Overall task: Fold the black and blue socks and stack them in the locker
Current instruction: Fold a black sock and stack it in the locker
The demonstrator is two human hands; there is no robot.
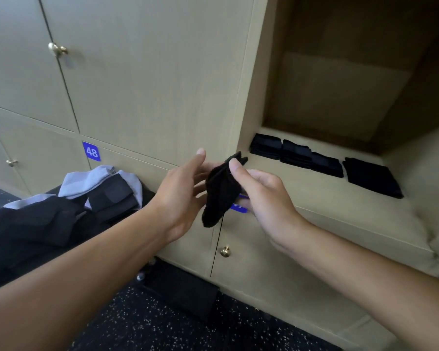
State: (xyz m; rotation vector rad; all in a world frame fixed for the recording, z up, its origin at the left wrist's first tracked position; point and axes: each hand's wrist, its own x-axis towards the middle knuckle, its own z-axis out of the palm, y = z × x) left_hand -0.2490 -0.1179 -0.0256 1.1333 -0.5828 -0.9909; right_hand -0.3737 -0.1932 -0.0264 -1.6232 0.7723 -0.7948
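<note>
A black sock (219,193) hangs between my two hands in front of the open locker (327,198). My right hand (261,198) pinches its upper part between thumb and fingers. My left hand (180,196) is beside it with straight, spread fingers touching the sock's left side. On the locker shelf lie several folded dark socks: a black stack (265,146) at the left, dark blue ones (312,159) in the middle and a flat black one (373,177) at the right.
A heap of black and grey clothing (69,206) lies at the left on a dark surface. Closed locker doors with brass knobs (224,251) surround the open one; a blue tag reads 48 (91,152). The floor (162,325) is dark and speckled.
</note>
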